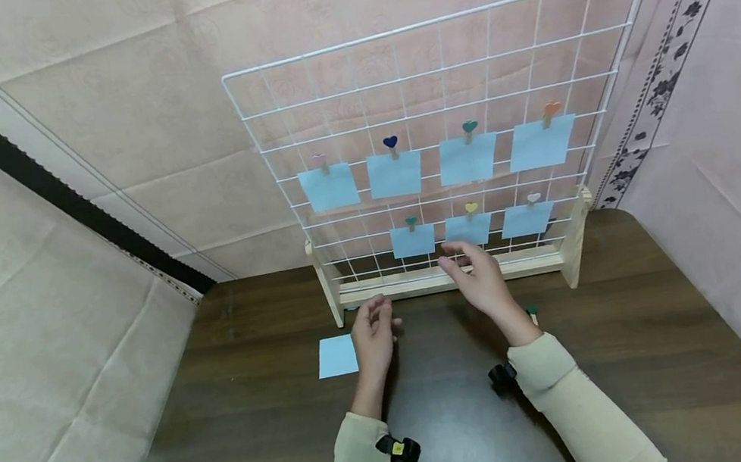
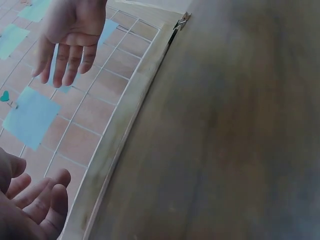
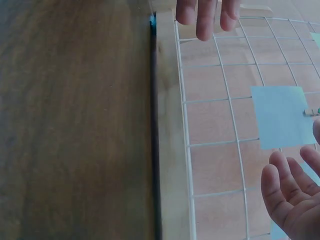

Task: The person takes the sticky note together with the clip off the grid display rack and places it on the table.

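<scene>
A white wire grid (image 1: 369, 217) in a wooden stand (image 1: 326, 285) carries two rows of blue paper squares, each under a small heart clip. Before the lower middle card (image 1: 468, 230), my right hand (image 1: 482, 279) hovers, fingers relaxed and holding nothing. My left hand (image 1: 374, 333) is lower, in front of the stand's base, fingers loosely bent around nothing, beside a loose blue square (image 1: 337, 357) on the table. In the left wrist view my right hand (image 2: 75, 40) hangs with fingers extended; in the right wrist view a card (image 3: 282, 117) is near my right hand (image 3: 295, 195).
The brown table (image 1: 262, 426) bears a green-topped clip (image 1: 532, 313) beside my right forearm. Pale cloth (image 1: 125, 122) hangs behind the grid and at both sides. Black wrist devices (image 1: 405, 449) sit at my cuffs.
</scene>
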Tool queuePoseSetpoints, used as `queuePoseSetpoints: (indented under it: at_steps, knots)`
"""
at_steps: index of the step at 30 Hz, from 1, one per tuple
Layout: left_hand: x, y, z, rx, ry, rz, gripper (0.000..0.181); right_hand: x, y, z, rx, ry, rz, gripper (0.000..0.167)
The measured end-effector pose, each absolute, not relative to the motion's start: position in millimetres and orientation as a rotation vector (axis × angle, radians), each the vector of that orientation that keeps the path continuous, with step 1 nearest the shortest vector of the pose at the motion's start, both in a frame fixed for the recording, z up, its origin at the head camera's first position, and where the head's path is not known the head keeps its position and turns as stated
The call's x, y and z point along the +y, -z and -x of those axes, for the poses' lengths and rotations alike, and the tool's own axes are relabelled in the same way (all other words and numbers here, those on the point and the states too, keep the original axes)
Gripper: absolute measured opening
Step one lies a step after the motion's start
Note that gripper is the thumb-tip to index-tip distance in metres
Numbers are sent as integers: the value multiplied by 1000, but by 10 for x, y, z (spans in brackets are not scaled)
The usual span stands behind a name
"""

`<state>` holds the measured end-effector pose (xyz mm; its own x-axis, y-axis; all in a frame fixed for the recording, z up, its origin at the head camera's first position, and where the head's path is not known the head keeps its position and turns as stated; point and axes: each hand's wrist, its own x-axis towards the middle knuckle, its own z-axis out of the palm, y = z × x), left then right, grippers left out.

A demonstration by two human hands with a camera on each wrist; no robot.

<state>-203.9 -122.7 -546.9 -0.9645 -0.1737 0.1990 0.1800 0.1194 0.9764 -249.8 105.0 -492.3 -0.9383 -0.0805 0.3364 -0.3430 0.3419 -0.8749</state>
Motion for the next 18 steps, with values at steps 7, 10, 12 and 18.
queuePoseSetpoints:
  at_steps: [7, 10, 12, 18]
  knots:
    - [-1196, 5390, 2131, -2136, 1888, 70, 36, 1008, 4857, 2539, -2320, -1652, -426, 39]
    - [-1205, 5347, 2180, -2117, 1867, 82, 33, 975, 4828, 2554, -2319, -1660, -443, 40]
    - [-1205, 5316, 2213, -2105, 1864, 82, 32, 959, 4805, 2563, -2315, -1662, -454, 40]
    - [-1178, 5211, 2255, -2081, 1888, 61, 28, 948, 4726, 2591, -2286, -1661, -496, 39]
